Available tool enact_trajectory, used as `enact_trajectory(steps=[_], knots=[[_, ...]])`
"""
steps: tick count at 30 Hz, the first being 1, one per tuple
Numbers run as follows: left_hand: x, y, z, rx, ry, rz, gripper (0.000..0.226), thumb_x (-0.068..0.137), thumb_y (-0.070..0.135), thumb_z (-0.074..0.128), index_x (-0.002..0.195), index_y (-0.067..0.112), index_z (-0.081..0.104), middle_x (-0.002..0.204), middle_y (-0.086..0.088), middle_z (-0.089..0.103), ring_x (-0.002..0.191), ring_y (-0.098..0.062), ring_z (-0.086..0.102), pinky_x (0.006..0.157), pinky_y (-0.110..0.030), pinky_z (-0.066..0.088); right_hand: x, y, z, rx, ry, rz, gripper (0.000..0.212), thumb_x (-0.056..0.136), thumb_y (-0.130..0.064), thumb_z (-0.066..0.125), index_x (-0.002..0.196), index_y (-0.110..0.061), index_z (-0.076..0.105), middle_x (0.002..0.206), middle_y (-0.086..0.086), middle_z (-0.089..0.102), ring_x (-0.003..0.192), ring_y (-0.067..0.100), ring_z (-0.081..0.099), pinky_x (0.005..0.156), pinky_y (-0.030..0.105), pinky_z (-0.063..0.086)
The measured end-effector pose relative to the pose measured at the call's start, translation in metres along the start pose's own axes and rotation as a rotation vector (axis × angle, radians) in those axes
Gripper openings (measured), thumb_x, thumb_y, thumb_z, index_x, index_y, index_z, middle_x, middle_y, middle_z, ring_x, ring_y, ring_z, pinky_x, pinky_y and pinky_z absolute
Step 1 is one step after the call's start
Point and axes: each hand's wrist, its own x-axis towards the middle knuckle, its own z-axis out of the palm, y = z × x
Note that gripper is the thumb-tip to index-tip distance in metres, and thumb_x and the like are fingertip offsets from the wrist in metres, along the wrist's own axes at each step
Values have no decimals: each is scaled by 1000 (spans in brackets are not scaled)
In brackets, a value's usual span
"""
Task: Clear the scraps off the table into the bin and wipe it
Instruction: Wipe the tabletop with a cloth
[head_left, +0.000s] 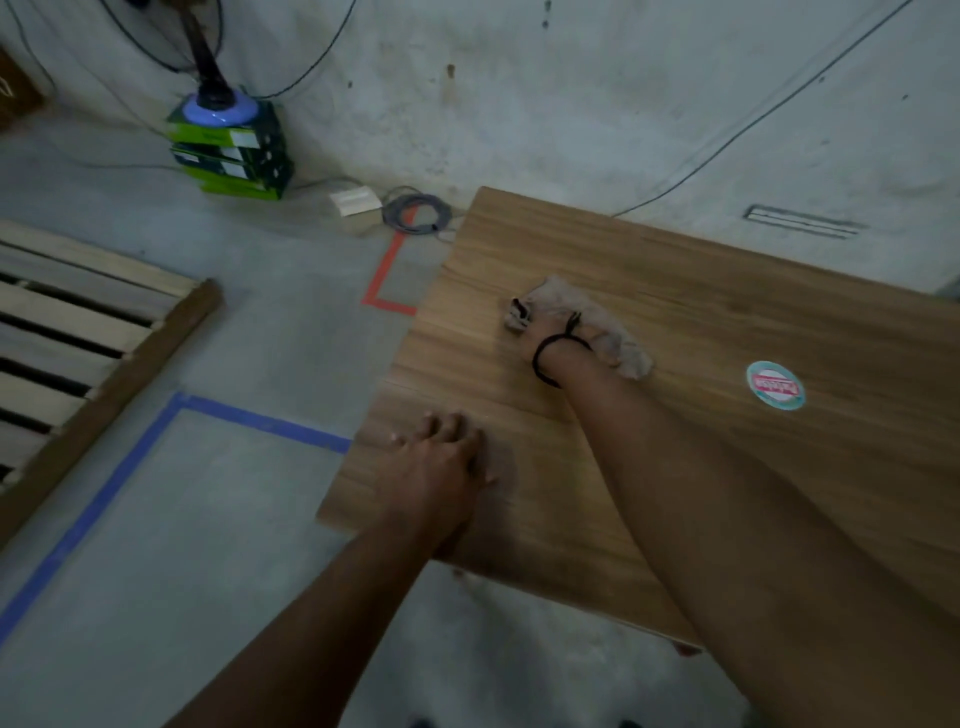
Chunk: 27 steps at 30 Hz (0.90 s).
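Note:
The wooden table (701, 291) fills the right half of the view. A crumpled beige cloth (618, 343) lies near the table's left-middle, and my right hand (545, 340) is pressed down on it, mostly hidden under the fabric, with a black band around the wrist. My left hand (441, 462) rests flat near the table's left edge, fingers spread, holding nothing. A round teal and red sticker (775, 385) sits on the tabletop to the right of the cloth. No scraps or bin appear in the frame.
On the concrete floor to the left lie a wooden pallet (78, 353), blue tape lines (156, 431) and red tape (384, 275). A fan base on green boxes (231, 150), a white power strip (356, 201) and coiled cable (418, 213) sit by the wall.

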Motion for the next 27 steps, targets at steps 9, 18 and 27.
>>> enact_trajectory(steps=[9,18,27], knots=[[-1,-1,6,-83,15,27,51,94,49,43,142,33,36,159,3,18,147,-27,13,113,-55,16,-112,-126,-37,3,-181,-339,59,81,-41,36,133,-17,49,140,13,49,127,35,46,107,40,37],[-2,4,10,-86,58,10,52,92,52,43,141,36,37,158,6,22,145,-26,21,112,-54,22,-157,-69,-58,-334,-216,-740,55,81,-27,31,130,-39,51,155,1,28,141,33,22,114,56,12],[-8,73,7,-14,84,-3,35,92,40,44,126,34,49,145,5,44,135,-27,37,106,-54,33,-163,34,-77,-281,-249,-793,49,91,-9,43,134,-31,51,158,-5,22,147,27,11,117,48,6]])
